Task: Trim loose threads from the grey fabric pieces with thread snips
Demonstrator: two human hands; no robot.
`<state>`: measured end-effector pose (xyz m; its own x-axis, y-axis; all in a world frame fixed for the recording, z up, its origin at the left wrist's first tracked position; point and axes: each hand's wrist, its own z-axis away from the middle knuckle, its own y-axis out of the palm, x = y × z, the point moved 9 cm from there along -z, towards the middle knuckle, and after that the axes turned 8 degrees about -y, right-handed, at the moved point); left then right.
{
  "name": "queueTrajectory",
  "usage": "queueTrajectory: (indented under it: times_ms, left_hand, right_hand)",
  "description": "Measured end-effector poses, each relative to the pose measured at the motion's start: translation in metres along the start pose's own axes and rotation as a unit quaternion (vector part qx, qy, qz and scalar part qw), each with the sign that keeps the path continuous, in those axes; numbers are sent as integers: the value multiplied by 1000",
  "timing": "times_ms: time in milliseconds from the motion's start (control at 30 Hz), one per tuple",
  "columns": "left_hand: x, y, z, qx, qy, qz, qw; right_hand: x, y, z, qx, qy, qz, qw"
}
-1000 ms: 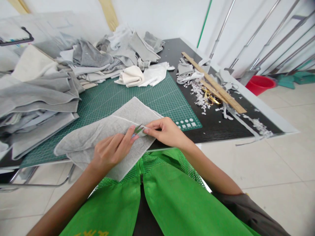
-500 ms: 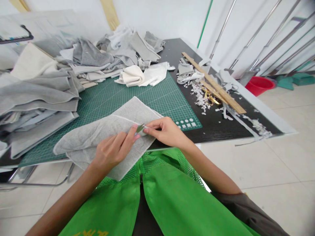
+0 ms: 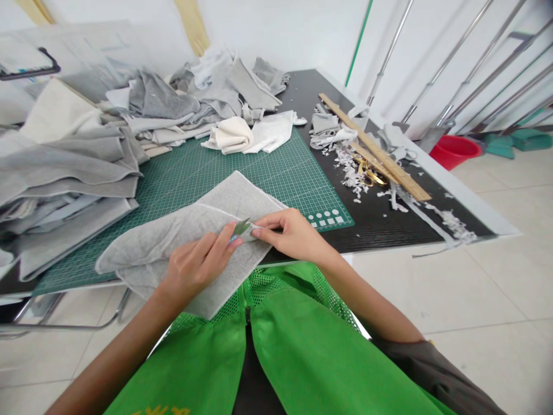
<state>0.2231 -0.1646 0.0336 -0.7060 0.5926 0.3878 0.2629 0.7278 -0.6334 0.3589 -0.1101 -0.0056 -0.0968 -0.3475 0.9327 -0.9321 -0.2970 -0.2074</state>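
My left hand (image 3: 194, 265) is closed around small thread snips (image 3: 241, 226); a bit of blue shows at the fingers and the pointed blades stick out to the right. Beneath it spreads a grey fabric piece (image 3: 224, 199) with a pale seam, partly on the green cutting mat (image 3: 185, 173) and partly over the table's front edge. With thumb and index finger, my right hand (image 3: 298, 235) pinches the fabric at the seam, just right of the blade tips. Whether a thread lies between the blades is too small to tell.
Folded grey fabric (image 3: 69, 167) is stacked at left, with more heaped cloth (image 3: 164, 95) behind. White cloth (image 3: 272, 131) lies on the mat's far edge. At right are a wooden ruler (image 3: 380, 153), gold-handled scissors (image 3: 370, 173) and scraps (image 3: 352, 178). A red bucket (image 3: 453, 151) stands beyond.
The snips and my left fingers have drawn back slightly to the left, away from my right fingertips. My right hand keeps its pinch on the fabric, nearly unmoved.
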Motion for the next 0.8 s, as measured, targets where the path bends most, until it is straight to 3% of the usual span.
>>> queueTrajectory:
  times_ms: [333,533,667,733,800]
  left_hand:
    - [8,6,2,23,-30,-10,999]
    - [45,16,8,22,-126,11,992]
    - [65,-7,-1,-37,-198,80,976]
    - [60,-21,-7,-53,-203,87,974]
    - [42,-30,-13,-48,-159,78,983]
  right_hand:
    - [16,-35,20,-8,-122,219,968]
    - [20,-35,13,-61,-96,220,969]
    - [19,-27,5,-72,-74,190,976]
    - [15,-27,3,-75,-59,171,981]
    - [10,-28,2,-79,-40,140,986]
